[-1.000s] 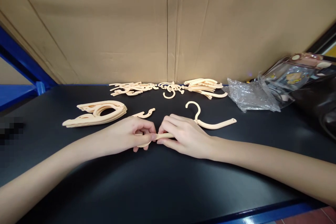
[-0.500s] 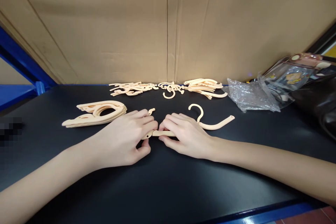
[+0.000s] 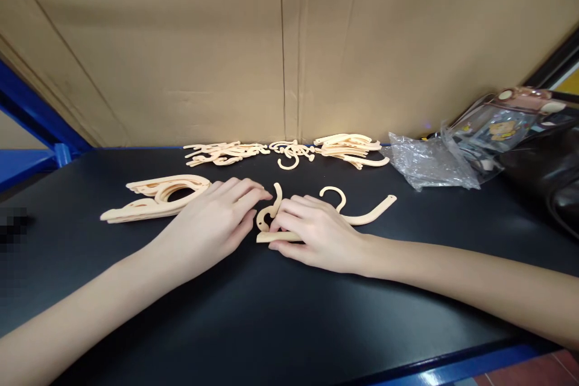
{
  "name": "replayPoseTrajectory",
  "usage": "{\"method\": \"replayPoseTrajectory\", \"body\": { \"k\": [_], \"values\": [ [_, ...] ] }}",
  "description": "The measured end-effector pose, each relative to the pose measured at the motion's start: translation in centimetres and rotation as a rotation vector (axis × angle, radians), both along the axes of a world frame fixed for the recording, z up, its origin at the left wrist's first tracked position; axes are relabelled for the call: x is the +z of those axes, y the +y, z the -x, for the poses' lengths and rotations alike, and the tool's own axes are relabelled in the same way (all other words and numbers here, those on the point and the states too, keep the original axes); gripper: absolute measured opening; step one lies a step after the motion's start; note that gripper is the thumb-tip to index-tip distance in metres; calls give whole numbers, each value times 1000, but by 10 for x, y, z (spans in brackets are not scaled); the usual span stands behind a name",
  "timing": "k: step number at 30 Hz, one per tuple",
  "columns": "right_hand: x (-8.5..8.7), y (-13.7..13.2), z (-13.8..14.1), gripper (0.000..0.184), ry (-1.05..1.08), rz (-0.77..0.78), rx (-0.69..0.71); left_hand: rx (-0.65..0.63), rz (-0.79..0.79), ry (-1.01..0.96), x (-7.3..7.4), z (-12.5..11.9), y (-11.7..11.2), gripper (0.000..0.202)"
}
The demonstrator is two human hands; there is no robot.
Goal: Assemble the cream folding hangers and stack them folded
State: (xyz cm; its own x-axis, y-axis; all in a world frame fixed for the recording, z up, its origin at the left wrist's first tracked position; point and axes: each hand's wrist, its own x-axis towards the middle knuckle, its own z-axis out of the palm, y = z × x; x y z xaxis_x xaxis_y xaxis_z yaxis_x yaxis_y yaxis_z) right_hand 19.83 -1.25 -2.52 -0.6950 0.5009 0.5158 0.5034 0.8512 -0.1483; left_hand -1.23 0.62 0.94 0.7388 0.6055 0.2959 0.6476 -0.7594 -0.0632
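Observation:
On the black tabletop [image 3: 280,313] my right hand [image 3: 316,232] is curled over a cream plastic hanger piece, pinching its flat bar [image 3: 271,236] against the surface; the hook and right arm [image 3: 371,212] of that hanger stick out beyond my fingers. A small curved cream piece [image 3: 271,208] stands between my two hands. My left hand [image 3: 221,220] lies with fingers stretched out, fingertips touching that curved piece. A stack of assembled cream hangers [image 3: 158,196] lies just left of my left hand.
Heaps of loose cream parts lie at the back: arms [image 3: 224,152], hooks [image 3: 292,154] and more arms [image 3: 350,149]. Crumpled clear plastic bags [image 3: 429,163] and a dark bag [image 3: 547,175] sit at the right. A cardboard wall [image 3: 280,42] stands behind; blue frame [image 3: 31,114] at left.
My left hand let go of its pinch and spread flat. The curved piece swung up from the bar's end to stand between my hands. The hanger shifted slightly left.

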Motion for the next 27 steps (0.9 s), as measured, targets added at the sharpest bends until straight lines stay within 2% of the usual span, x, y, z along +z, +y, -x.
{"method": "replayPoseTrajectory", "body": {
  "k": [3,7,11,14,18,23,27],
  "values": [
    [0,1,-1,13,-9,-5,-8,81,162,-26,1,-2,-1,31],
    [2,0,-1,19,62,-14,-20,28,267,-48,2,-7,-5,32],
    [7,-3,0,21,148,-103,-16,-8,266,-30,-2,-10,-8,28],
    [10,-7,1,23,87,-339,96,-51,230,-71,-7,-13,-10,24],
    [11,-10,2,22,71,-614,255,-76,270,-146,-11,-16,-12,10],
    [8,-11,4,23,96,-666,276,-72,316,-235,-11,-16,-12,11],
    [8,-11,4,21,90,-649,265,-66,275,-203,-12,-15,-8,18]
  ]
}}
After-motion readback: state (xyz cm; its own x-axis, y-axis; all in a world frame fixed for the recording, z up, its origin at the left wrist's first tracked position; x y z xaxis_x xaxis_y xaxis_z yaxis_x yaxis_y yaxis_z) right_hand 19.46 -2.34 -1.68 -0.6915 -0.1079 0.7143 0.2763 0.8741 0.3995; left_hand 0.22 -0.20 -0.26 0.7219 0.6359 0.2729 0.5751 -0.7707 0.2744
